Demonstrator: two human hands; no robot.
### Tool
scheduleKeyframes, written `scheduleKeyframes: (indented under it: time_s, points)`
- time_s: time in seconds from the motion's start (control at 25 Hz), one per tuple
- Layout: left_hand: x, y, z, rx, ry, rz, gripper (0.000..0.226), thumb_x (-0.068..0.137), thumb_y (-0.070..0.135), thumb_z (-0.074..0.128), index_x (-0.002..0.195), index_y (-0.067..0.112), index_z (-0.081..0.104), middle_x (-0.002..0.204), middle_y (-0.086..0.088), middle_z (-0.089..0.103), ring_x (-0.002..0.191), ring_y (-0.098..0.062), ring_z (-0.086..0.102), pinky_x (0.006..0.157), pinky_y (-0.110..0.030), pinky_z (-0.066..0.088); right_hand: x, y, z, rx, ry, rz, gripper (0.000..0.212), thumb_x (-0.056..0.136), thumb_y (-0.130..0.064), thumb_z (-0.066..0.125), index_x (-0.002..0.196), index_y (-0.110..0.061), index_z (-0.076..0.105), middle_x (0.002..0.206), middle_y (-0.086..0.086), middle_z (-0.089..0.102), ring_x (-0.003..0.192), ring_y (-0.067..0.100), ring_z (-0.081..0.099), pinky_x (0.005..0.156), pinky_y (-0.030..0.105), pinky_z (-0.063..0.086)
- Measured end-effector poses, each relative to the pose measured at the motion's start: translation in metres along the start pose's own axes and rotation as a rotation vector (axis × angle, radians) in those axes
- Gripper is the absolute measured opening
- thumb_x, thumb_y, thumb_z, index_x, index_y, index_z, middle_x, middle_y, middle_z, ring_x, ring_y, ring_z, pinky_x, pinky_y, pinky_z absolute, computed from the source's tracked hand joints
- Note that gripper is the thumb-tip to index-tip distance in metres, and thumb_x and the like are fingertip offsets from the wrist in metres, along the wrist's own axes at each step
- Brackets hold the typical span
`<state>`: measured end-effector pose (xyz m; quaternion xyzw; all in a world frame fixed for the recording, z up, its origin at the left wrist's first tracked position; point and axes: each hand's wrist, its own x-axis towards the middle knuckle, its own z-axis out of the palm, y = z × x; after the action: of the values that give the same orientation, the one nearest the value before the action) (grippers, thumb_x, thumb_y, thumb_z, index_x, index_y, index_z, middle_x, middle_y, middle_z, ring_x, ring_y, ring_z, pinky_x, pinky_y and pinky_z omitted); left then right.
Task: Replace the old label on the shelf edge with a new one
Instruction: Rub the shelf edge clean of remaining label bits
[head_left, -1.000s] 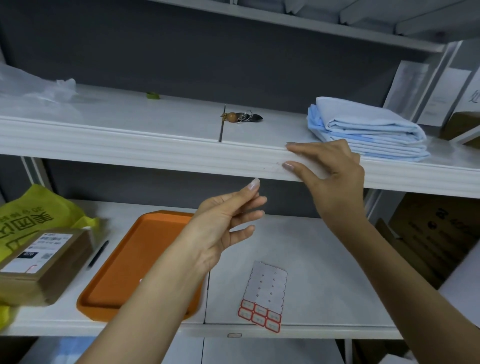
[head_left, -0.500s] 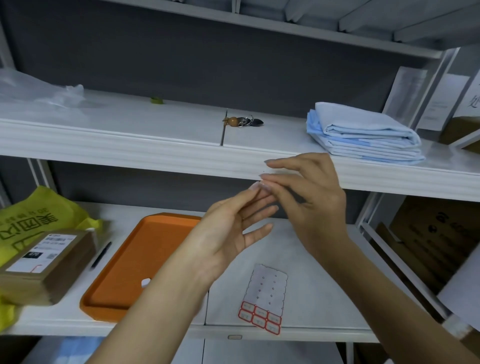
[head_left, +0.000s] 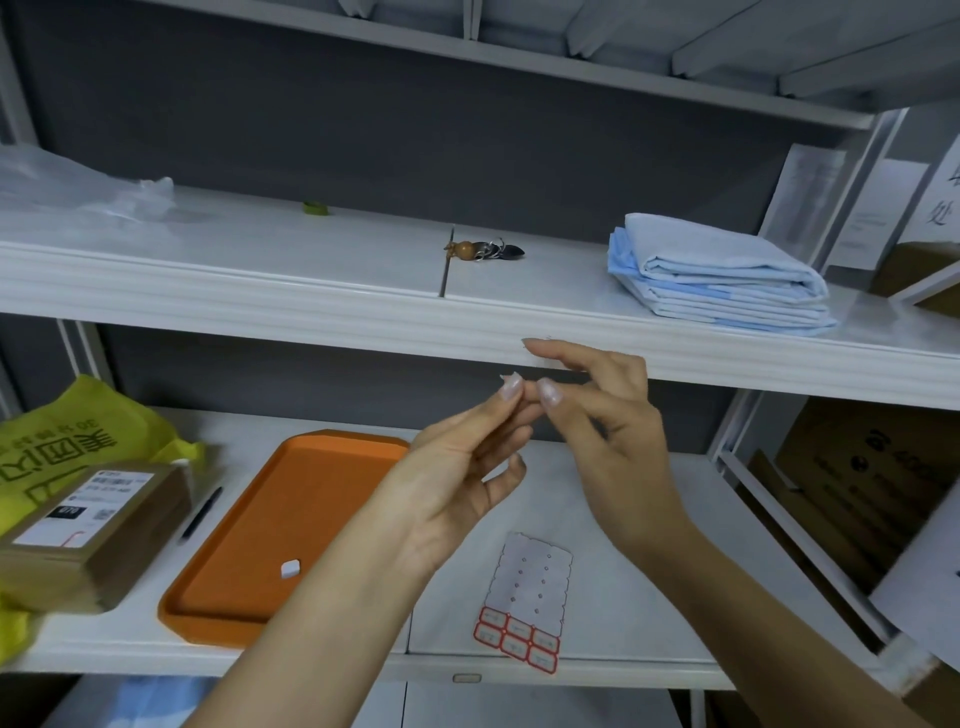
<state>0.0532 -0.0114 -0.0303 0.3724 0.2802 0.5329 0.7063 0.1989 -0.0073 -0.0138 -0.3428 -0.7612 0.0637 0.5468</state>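
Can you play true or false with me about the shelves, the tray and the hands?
1. The orange tray has a small white scrap lying in it. True.
2. The sticker sheet is full of red-edged stickers. False: only its near end has them; the rest is bare backing.
3. The folded blue cloth sits on the same shelf as the tray. False: it is one shelf up, to the right.
4. The left hand and right hand meet at the fingertips just under the upper shelf edge. True.
5. A bunch of keys lies on the upper shelf. True.
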Motion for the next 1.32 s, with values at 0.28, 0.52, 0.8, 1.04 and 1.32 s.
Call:
scheduleKeyframes:
  time_s: [0.28,0.52,0.8,1.04,1.32]
  points:
    - [0.000,-0.002,0.000,0.314,0.143,0.241,0.028,0.071,0.046,0.078,0.084,0.022,0.080,0.092,0.002,0.077,0.076,0.002,0.066,0.069,-0.021,0.050,0.011,-0.001,-0.014,-0.211,0.100,-0.170,0.018,0.093,-0.019,0.059,0.101,-0.015,0.074,0.103,-0.004,0.068,0.103,0.014,0.053,0.088,0.019,0.036]
    - [0.004,-0.002,0.000,0.293,0.197,0.241,0.023,0.082,0.038,0.073,0.092,0.019,0.079,0.098,0.004,0.077,0.075,0.003,0.065,0.068,-0.019,0.052,0.048,0.019,-0.015,-0.499,0.076,0.176,0.064,0.072,-0.061,0.070,0.128,-0.036,0.051,0.128,-0.011,0.051,0.123,0.010,0.033,0.095,0.023,0.011]
    - [0.009,-0.004,-0.001,0.313,0.241,0.210,0.021,0.083,0.039,0.071,0.093,0.023,0.080,0.096,0.008,0.077,0.077,0.002,0.067,0.070,-0.023,0.050,0.056,0.025,-0.010,-0.582,0.064,0.200,0.053,0.070,-0.064,0.069,0.115,-0.039,0.059,0.114,-0.015,0.045,0.117,0.012,0.032,0.087,0.021,0.010]
    - [0.013,-0.005,-0.001,0.342,0.259,0.200,0.015,0.079,0.041,0.074,0.088,0.031,0.080,0.093,0.013,0.077,0.077,0.003,0.068,0.067,-0.021,0.050,0.055,0.028,-0.024,-0.448,0.007,0.166,0.038,0.079,-0.047,0.071,0.116,-0.043,0.061,0.109,-0.020,0.047,0.108,-0.001,0.028,0.083,0.017,0.010]
    - [0.018,-0.004,-0.003,0.310,0.312,0.180,0.033,0.056,0.053,0.081,0.082,0.033,0.080,0.088,0.014,0.076,0.076,0.001,0.068,0.066,-0.023,0.050,0.054,0.029,-0.028,-0.519,-0.076,0.159,0.051,0.077,-0.053,0.070,0.124,-0.045,0.054,0.112,-0.021,0.039,0.115,0.003,0.027,0.087,0.018,0.008]
